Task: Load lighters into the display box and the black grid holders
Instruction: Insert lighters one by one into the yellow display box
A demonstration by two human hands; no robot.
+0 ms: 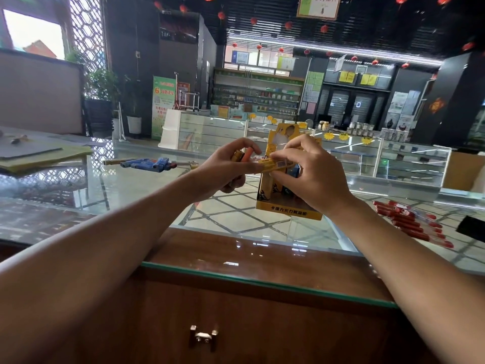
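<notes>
Both forearms bare, stretched forward, converging at mid-frame. Left hand [228, 166]: palm turned inward, fingers curled round a small bunch of lighters [242, 155]. Right hand [309, 172]: back toward the camera, fingers bent, thumb and fingertips pinching one yellow lighter [274, 164], held level. Hands just beside each other.

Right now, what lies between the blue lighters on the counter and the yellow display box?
In the head view, the left hand, gripping an orange lighter, is held over that stretch; beneath are glass counter and a small gold item.
</notes>
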